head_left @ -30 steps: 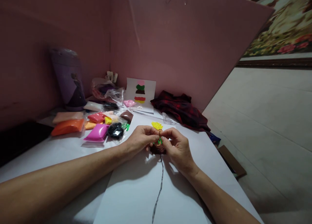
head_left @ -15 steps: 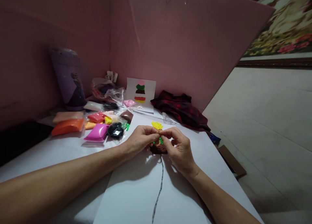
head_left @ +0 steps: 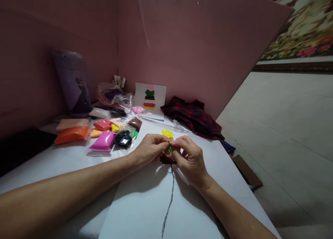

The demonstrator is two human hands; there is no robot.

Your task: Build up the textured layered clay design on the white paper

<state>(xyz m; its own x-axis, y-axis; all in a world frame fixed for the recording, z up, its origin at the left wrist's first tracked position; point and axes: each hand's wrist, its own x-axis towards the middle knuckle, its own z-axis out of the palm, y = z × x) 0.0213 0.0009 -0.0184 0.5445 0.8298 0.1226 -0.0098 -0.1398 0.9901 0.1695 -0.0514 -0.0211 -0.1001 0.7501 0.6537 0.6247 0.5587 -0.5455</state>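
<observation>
A modelling-clay picture lies on the white sheet [head_left: 145, 204]: ridged yellow clay [head_left: 168, 133] at the top, a tan clay strip [head_left: 171, 139] under it, green clay [head_left: 170, 150] lower, and dark brown clay [head_left: 168, 160] at the bottom. Over its middle, my left hand [head_left: 149, 149] comes from the left with thumb and forefinger pinched. From the right, my right hand [head_left: 189, 157] is pinched too, its fingertips close beside the left ones at the tan strip. What sits between the fingertips is too small to make out. A twisted black strand [head_left: 170, 197] runs down from the brown clay.
Several bags of coloured clay [head_left: 104, 141] lie at the left. A card with colour bands [head_left: 161, 96] leans on the pink wall [head_left: 166, 41]. A dark red checked cloth [head_left: 192, 116] lies behind the sheet, and a purple container [head_left: 71, 83] stands far left.
My right fingertips have shifted slightly down and apart from the left ones, showing more of the tan strip. The left hand has barely moved.
</observation>
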